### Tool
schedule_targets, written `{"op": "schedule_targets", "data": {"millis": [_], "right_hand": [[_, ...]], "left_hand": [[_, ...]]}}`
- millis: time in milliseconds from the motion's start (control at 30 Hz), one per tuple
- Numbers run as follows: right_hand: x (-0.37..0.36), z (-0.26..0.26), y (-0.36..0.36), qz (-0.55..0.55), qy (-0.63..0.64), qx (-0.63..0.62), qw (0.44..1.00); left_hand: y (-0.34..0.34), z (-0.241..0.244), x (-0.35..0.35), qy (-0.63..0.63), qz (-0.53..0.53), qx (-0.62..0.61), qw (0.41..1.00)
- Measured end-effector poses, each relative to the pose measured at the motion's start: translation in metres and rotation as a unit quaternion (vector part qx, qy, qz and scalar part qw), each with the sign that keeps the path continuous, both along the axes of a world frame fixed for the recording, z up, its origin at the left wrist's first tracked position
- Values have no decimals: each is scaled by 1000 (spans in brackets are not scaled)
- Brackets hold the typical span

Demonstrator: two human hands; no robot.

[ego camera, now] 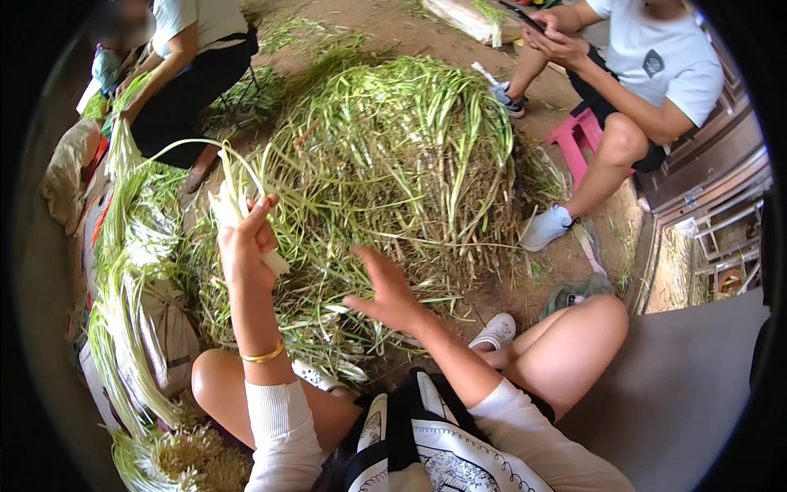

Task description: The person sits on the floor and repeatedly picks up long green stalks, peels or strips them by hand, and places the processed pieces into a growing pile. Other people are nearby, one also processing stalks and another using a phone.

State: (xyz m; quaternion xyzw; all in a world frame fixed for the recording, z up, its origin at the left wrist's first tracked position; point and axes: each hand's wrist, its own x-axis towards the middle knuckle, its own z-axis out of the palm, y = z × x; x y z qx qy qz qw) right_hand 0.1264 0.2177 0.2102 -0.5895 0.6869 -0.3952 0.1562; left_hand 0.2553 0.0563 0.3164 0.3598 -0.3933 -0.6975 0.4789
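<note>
My left hand [249,237] is raised with its fingers closed around a small bunch of pale stalks [229,195]. White cut ends poke out below the fist, and thin green leaves arch from the top. My right hand [388,294] holds nothing, its fingers and thumb spread above loose trimmings. Beyond both hands rises a large heap of long green vegetable stalks [412,154], with brown, soiled stems along its near side. To my left lie cleaned bundles of white-and-green stalks [132,332] in a row.
A person at the upper left [197,61] holds a bundle of stalks [126,138]. Another person [652,67] sits at the right with a phone [522,17], beside a pink plastic stool [578,138]. Clumps of trimmed roots [197,455] lie at the lower left.
</note>
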Motion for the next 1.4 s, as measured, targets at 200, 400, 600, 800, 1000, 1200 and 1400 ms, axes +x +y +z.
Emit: {"op": "schedule_targets", "data": {"millis": [200,400,600,800,1000,1200,1400], "right_hand": [[26,-23,10,85,-335,53,937],[-5,37,-48,99,-111,169,974],[-108,56,-62,-173,33,139,974],[-180,25,-62,-287,47,241,926],[-134,5,-17,-150,-244,-48,957],[-55,-9,3,-23,-283,0,959],[-45,-21,13,19,-236,99,966]], "left_hand": [[-5,-7,-3,8,49,30,998],[27,-53,-34,-50,-65,141,987],[7,-44,-32,63,15,185,981],[-12,-46,-19,141,-65,165,974],[17,-28,-59,2,-46,63,997],[35,-52,-90,-172,-107,-25,979],[43,-60,-97,-200,-174,-16,964]]}}
